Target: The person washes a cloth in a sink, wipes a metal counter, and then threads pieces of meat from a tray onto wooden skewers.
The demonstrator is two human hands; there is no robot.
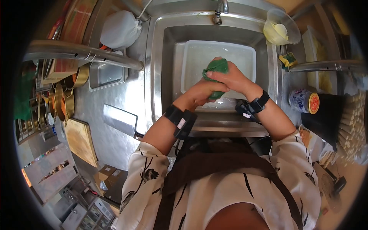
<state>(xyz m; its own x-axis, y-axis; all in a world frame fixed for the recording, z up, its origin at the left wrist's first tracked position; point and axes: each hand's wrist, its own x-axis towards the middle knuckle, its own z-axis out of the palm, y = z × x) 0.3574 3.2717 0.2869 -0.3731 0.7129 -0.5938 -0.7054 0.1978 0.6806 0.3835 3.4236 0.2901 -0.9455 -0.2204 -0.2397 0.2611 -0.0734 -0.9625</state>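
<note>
Left hand [202, 93] and right hand [234, 79] press tightly around the crumpled green cloth [218, 66]; opposed twisting low over the white plastic tub [243, 57] limits splashes

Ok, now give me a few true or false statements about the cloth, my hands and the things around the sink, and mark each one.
1. The left hand and right hand both grip the green cloth. True.
2. The green cloth is spread out flat. False: it is bunched up in the hands.
3. A white tub sits in the sink. True.
4. The white bag is right of the sink. False: the white bag is left of it.
5. The patterned jar is right of the sink. True.
</note>
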